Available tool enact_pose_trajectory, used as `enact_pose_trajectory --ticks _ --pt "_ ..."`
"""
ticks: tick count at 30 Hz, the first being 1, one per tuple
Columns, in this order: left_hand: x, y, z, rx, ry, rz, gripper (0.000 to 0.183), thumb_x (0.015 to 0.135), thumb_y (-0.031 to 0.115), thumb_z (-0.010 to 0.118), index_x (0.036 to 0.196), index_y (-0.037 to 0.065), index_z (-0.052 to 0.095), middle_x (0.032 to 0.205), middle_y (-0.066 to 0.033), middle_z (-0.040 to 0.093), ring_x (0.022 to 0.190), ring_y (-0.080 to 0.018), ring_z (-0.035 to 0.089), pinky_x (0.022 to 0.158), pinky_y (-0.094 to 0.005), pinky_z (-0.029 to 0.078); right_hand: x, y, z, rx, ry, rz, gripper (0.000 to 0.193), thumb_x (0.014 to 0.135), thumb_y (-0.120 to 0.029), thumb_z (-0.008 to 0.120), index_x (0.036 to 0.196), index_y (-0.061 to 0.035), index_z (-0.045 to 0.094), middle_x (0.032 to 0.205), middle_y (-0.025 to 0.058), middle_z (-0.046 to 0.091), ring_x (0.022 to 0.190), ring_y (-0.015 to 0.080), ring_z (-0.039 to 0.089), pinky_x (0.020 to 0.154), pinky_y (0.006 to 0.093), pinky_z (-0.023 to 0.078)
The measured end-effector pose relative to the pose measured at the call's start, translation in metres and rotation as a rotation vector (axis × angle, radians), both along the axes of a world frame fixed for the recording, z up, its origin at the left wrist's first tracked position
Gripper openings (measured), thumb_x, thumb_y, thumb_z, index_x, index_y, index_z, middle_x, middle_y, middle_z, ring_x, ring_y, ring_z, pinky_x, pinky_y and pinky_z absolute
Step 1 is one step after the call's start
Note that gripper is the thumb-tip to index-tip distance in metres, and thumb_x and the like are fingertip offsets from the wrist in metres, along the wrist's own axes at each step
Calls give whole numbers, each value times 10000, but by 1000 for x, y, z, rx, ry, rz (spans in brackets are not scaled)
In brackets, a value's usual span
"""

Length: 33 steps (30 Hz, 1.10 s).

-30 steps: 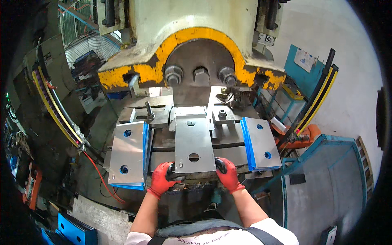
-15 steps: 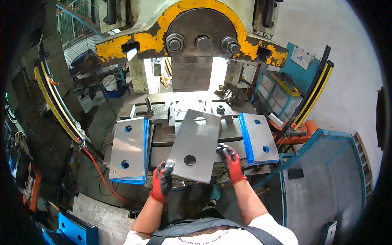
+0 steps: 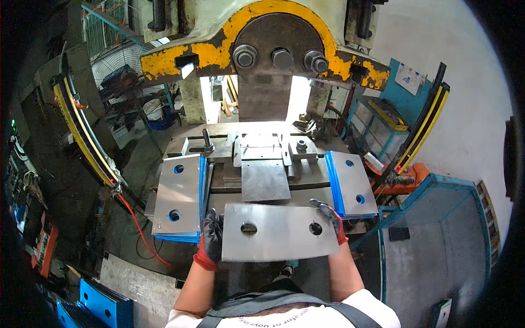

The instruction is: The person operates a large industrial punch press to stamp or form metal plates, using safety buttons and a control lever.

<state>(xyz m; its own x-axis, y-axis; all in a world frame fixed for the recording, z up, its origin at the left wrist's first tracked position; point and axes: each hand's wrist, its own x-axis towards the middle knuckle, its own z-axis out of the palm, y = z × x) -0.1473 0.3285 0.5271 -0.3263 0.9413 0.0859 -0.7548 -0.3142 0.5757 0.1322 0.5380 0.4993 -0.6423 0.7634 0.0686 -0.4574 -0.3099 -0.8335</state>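
Note:
A flat grey metal plate (image 3: 281, 240) with two round holes is held lengthwise in front of my body, between both hands. My left hand (image 3: 211, 235), in a red glove with black-coated fingers, grips its left end, with the fingertips partly behind the edge. My right hand (image 3: 334, 220), gloved the same way, is closed on the upper right corner. Just beyond the plate lies the press bed with a steel die block (image 3: 262, 146) and a smooth metal support plate (image 3: 266, 181) projecting toward me.
Stacks of similar holed plates with blue edges stand left (image 3: 178, 194) and right (image 3: 354, 183) of the die. Overhead is the yellow-and-grey press ram (image 3: 281, 41). Yellow-striped guard bars (image 3: 82, 136) flank the bed. A blue-framed bin (image 3: 437, 235) stands at right.
The plate has turned from upright to lengthwise and come back toward my body, off the die area. My right hand has moved right and now grips its corner.

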Motion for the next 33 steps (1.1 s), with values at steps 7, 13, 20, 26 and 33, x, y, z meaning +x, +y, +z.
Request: enact_pose_trajectory --ticks 7,13,20,26,33 --pt "6 1 -58 -171 493 90 557 983 456 435 1301 3 498 1302 -139 543 1164 -248 552 991 -397 437 -34 -33 0 -98 115 -359 425 973 -253 528 1340 -40 496 1307 76 544 1156 182 542 991 348 439" --pt "40 9 -7 -60 759 178 708 835 43 708 1416 3 306 1337 -93 473 1225 -156 452 1055 -322 349 -36 -61 -49 191 -81 -177 385 935 -142 584 1292 -5 539 1271 76 568 1089 158 571 936 287 456" --pt "18 4 -6 -152 1059 266 659 804 90 751 1370 3 426 1264 -78 561 1148 -133 525 1012 -308 401 -44 -44 -41 205 -125 -183 379 885 -79 641 1247 7 571 1083 46 652 946 104 588 898 258 460" --pt "0 19 -17 -240 1146 414 589 721 45 750 1269 24 536 1182 -103 635 1078 -182 608 949 -307 449 -56 -34 -19 431 -280 -250 467 846 27 594 1305 6 513 1140 51 625 998 124 584 934 274 446" --pt "-19 29 -42 -334 1517 679 549 691 197 748 1193 50 582 1114 -148 644 1044 -323 605 927 -398 454 -56 -19 -12 837 -440 -366 688 708 140 617 1353 -39 454 1281 96 560 1127 189 563 984 312 440"
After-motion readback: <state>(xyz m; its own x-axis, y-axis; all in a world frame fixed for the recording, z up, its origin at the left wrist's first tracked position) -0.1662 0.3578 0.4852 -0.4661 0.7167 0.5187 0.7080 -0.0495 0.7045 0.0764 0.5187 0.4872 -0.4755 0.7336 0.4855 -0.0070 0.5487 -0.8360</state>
